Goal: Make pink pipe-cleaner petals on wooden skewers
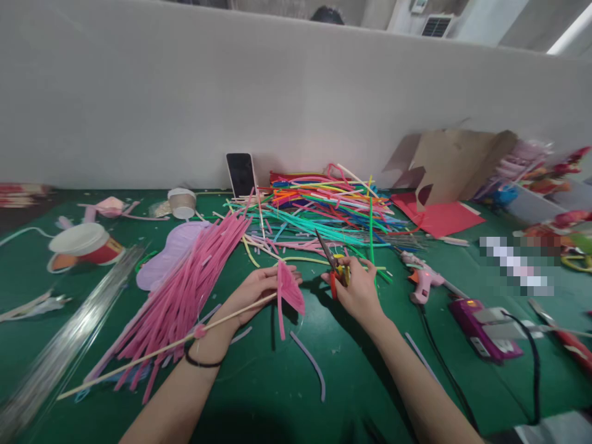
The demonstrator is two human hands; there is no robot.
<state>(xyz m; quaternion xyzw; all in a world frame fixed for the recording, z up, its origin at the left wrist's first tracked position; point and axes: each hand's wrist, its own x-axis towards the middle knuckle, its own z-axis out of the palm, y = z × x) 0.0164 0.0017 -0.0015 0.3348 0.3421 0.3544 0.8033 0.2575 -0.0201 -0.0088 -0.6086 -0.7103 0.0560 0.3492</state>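
My left hand point(256, 293) is closed around a pink fan-shaped pipe-cleaner piece point(289, 290) fixed to a long thin wooden stick point(157, 351) that runs down to the lower left. My right hand point(356, 290) grips small scissors point(333, 262) with red and yellow handles, blades pointing up and left, just right of the pink piece. A loose lilac pipe-cleaner scrap point(311, 361) lies on the green table point(259, 382) below the hands.
A bundle of pink pipe cleaners point(185, 296) lies left, a mixed-colour pile point(324, 209) behind. Paper cups point(83, 246), a phone point(241, 174) leaning on the partition, a pink glue gun point(423, 280), a purple device point(485, 327) with cable, red paper point(439, 216) and cardboard point(453, 163) surround.
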